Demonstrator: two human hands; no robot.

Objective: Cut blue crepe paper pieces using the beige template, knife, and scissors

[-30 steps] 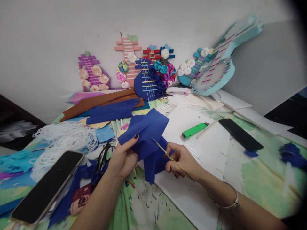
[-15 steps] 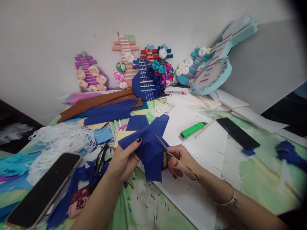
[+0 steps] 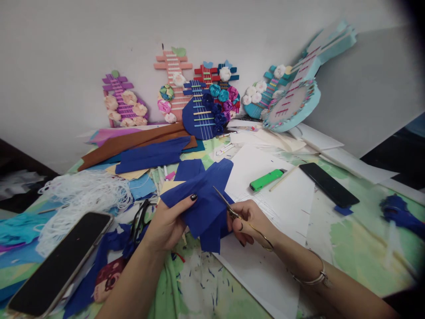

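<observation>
Dark blue crepe paper point(image 3: 202, 208) is pinched between the thumb and fingers of my left hand point(image 3: 174, 221), its several flaps spreading out above the table. My right hand point(image 3: 249, 221) is closed around small gold-handled scissors point(image 3: 229, 207). Their pointed blades slant up and left across the front of the paper, and I cannot tell whether they are parted. The fingers of my right hand also meet the paper's right side, partly behind it. White sheets point(image 3: 262, 270) with pencil lines lie underneath, beside small blue scraps.
Decorated paper guitars point(image 3: 199, 115) lean on the wall. A green utility knife point(image 3: 267, 180), a black phone point(image 3: 328, 184) and a wooden stick lie at right. On the left are white cord point(image 3: 86, 195), another phone point(image 3: 59, 261), black-handled scissors point(image 3: 141, 219) and a dark red pouch point(image 3: 108, 279).
My left hand has shifted slightly, and the blue paper's lower left part now folds over more. My right hand and the scissors stay almost in place.
</observation>
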